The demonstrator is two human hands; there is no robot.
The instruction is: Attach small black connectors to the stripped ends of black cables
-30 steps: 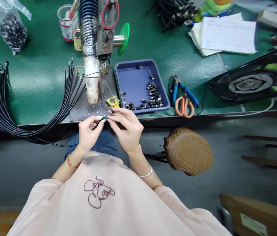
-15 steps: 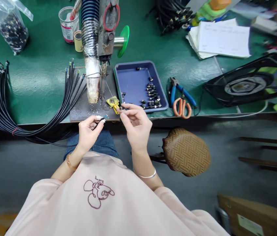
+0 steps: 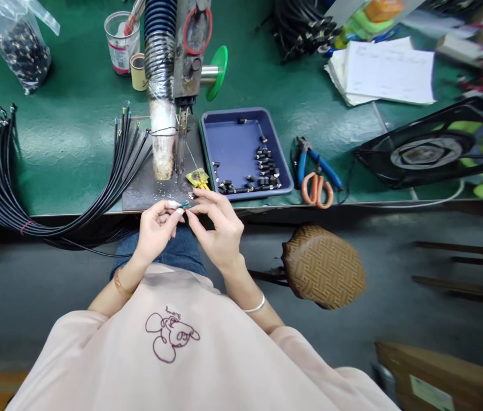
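My left hand (image 3: 156, 228) pinches the end of a black cable whose thin coloured wires (image 3: 185, 204) stick out between the fingertips. Close beside it, my right hand (image 3: 220, 228) has its thumb near the wire tips and its fingers curled around a small metal-tipped connector (image 3: 192, 195). Just beyond the fingers lies a yellow piece (image 3: 198, 178) on a dark mat (image 3: 139, 191). Above the mat stand a soldering machine (image 3: 186, 68) and a whitish-ended hose (image 3: 162, 142). A blue tray (image 3: 233, 142) with several black connectors sits to the right.
Bundled black cables (image 3: 74, 225) hang over the table edge at left. Pliers (image 3: 318, 165) and orange-handled scissors (image 3: 317, 191) lie right of the tray, with a black fan (image 3: 430, 149) farther right. A stool (image 3: 325, 267) stands below the table.
My right hand has moved left from beside the yellow piece and tray corner to the wire ends at my left hand. My left hand has stayed nearly in place.
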